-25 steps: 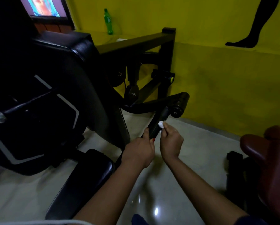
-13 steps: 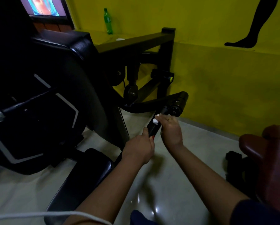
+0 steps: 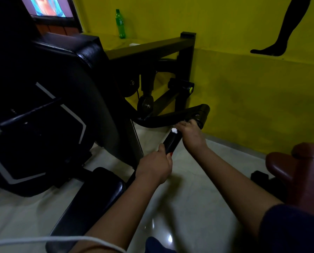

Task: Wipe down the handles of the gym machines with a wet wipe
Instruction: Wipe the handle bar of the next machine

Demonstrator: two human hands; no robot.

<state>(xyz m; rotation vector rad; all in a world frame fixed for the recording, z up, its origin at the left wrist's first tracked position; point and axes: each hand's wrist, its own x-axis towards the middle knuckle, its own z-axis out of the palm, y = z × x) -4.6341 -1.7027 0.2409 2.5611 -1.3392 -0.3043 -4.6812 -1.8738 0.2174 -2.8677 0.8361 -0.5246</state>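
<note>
Fingers of our left hand curl round the lower end of a black handle; fingers of our right hand wrap its upper end, pinching a small white wet wipe against the grip. Largest in view is a black padded gym machine on our left, before a yellow wall. From it a curved black arm reaches right to a round pivot, and the handle slants from there down toward us. The wipe is a tiny wad at the handle's top. We judge the wad so small that it may slip from the pinch or miss the handle's far side, and the handle may swing if our left hand loosens. Since a second ago our right hand and the wipe have climbed from mid-handle to the top; our left hand keeps its low grip.
</note>
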